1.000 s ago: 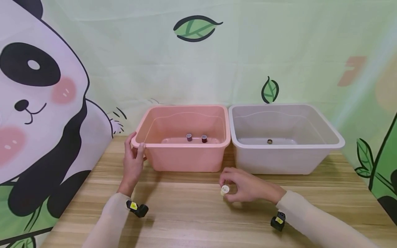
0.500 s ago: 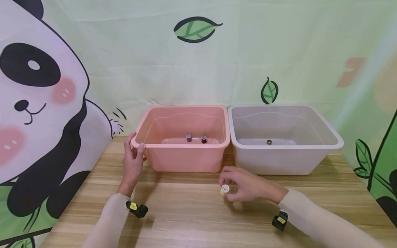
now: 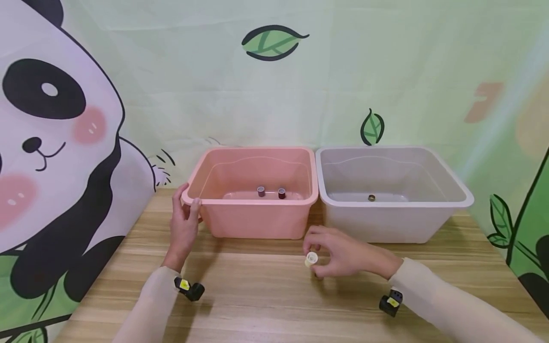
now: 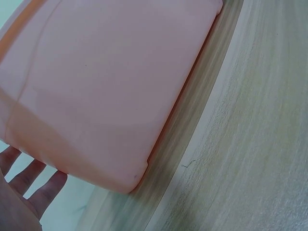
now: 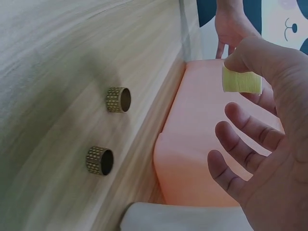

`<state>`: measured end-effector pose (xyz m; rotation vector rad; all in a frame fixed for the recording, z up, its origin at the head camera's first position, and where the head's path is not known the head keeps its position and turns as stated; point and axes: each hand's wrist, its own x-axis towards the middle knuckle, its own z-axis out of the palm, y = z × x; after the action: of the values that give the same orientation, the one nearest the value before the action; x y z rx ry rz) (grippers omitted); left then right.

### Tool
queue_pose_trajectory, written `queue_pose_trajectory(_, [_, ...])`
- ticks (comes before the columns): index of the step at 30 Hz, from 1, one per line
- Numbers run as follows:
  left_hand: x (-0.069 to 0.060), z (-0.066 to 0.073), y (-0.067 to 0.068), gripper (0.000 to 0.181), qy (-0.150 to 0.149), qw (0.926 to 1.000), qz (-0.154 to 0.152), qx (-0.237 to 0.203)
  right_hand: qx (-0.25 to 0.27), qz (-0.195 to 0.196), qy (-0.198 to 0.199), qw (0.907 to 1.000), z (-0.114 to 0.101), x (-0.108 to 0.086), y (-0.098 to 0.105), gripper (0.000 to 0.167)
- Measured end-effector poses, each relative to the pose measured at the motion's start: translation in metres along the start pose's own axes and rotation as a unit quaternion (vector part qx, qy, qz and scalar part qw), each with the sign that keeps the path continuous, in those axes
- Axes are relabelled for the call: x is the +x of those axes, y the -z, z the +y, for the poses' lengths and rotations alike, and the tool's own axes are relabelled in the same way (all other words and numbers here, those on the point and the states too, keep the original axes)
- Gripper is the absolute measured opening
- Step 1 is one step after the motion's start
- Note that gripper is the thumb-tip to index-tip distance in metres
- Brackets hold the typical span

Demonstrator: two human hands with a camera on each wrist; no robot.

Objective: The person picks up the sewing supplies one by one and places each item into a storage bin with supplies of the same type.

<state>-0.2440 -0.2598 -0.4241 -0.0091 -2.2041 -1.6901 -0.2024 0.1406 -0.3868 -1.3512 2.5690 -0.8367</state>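
Observation:
My right hand (image 3: 343, 252) pinches a small spool of pale yellow thread (image 5: 242, 81) between thumb and index finger, above the table in front of the bins. Its other fingers are spread apart in the right wrist view. At the near left corner of the pink bin (image 3: 257, 220), my left hand (image 3: 184, 226) grips the rim, with the thumb at the front. Two spools, one greyish purple (image 3: 261, 191) and one dark red (image 3: 281, 193), stand inside that bin. Two brass-coloured thimble-like rings (image 5: 114, 99) lie on the table in the right wrist view; my right hand mostly hides them from the head camera.
Right beside the pink bin stands a grey bin (image 3: 386, 225), with a small brass-coloured ring (image 3: 371, 197) on its floor. Both bins sit at the back of the wooden table (image 3: 249, 295), against a printed cloth backdrop (image 3: 206, 95).
My right hand has risen slightly with the yellow spool still pinched. The left hand stays on the pink bin's corner.

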Motion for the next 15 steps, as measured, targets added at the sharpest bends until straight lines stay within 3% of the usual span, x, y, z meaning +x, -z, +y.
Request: queue_pose_trajectory(15, [0.000, 0.001, 0.000, 0.056, 0.005, 0.9999, 0.000, 0.010, 0.001, 0.009, 0.039, 0.9992, -0.013, 0.005, 0.021, 0.026])
